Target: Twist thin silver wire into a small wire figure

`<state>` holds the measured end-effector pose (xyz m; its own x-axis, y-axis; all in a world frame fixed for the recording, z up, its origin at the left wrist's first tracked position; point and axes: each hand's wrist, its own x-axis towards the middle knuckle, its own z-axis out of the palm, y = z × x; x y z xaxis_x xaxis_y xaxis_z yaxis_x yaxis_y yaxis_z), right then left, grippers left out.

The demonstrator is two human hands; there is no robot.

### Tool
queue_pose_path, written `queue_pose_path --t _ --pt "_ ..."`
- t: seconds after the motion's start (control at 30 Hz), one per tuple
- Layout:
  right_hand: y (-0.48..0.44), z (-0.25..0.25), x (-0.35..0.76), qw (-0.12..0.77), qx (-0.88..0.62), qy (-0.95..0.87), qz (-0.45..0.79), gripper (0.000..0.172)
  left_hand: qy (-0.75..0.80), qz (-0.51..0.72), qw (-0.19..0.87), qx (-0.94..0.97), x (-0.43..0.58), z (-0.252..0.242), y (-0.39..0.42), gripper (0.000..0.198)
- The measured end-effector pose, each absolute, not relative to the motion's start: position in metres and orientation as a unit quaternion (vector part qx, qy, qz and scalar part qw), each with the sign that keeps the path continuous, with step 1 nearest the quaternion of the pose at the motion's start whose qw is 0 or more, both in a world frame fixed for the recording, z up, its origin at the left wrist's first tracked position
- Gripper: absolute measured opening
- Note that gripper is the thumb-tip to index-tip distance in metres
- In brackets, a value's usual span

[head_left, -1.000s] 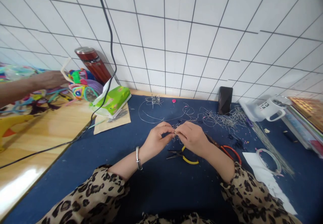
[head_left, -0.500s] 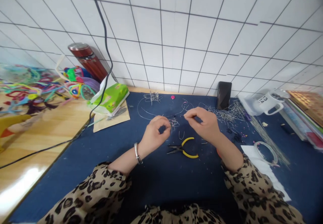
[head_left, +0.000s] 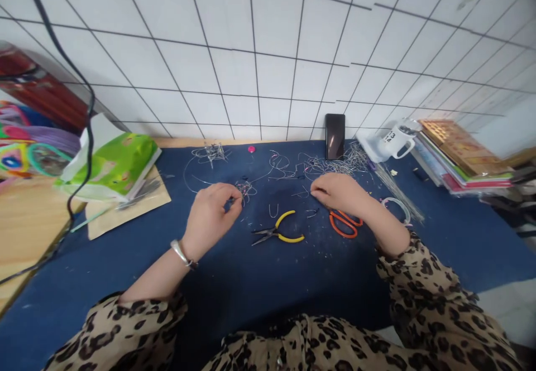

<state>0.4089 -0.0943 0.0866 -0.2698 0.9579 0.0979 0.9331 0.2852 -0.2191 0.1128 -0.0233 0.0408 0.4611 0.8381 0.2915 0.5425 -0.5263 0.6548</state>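
Thumb and forefinger of my left hand (head_left: 213, 213) pinch the edge of a small tangled wire piece with beads (head_left: 248, 189). My right hand (head_left: 341, 193) is closed in a pinch over the mat; thin wire bits (head_left: 300, 192) lie at its fingertips, and whether it grips one I cannot make out. Between the hands lie open needle-nose pliers with yellow handles (head_left: 290, 239) and a U-shaped wire (head_left: 273, 211). Orange-handled scissors (head_left: 344, 232) rest under my right hand, their blades partly hidden.
Loose wires (head_left: 347, 162) spread before a black phone (head_left: 335, 136) leaning on the wall. A white mug (head_left: 396, 141) and a stack of books (head_left: 464, 159) stand at right. On the left are a green tissue pack (head_left: 113, 164) and a black cable (head_left: 91, 114).
The view has turned to the right. My right hand has moved away from my left, out toward the scissors, which now show. My left hand still pinches the beaded wire piece.
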Motion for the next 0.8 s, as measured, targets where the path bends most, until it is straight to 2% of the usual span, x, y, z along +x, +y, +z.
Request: queue_pose_path --t 0.17,0.33,0.43,0.57,0.63,0.7,0.8 --pt "-0.109 0.058 0.430 0.048 -0.626 -0.776 0.052 0.007 0.436 0.282 0.296 0.802 0.109 0.042 -0.023 0.014" --pt "-0.109 0.050 0.451 0.058 -0.685 -0.726 0.017 0.013 0.453 0.276 0.288 0.797 0.106 0.045 -0.024 0.015" --pt "-0.112 0.058 0.473 0.109 -0.703 -0.702 0.018 0.014 0.457 0.259 0.297 0.797 0.103 0.047 -0.028 0.017" --pt "-0.131 0.087 0.512 0.247 -0.746 -0.618 -0.023 0.021 0.468 0.236 0.295 0.799 0.097 0.046 -0.034 0.018" --pt "-0.144 0.100 0.531 0.277 -0.762 -0.584 -0.042 0.024 0.462 0.225 0.293 0.806 0.095 0.045 -0.035 0.017" --pt "-0.155 0.107 0.547 0.245 -0.769 -0.589 -0.033 0.024 0.468 0.224 0.292 0.804 0.094 0.043 -0.036 0.017" --pt "-0.166 0.102 0.564 0.119 -0.776 -0.618 0.029 0.017 0.463 0.212 0.286 0.812 0.094 0.041 -0.036 0.018"
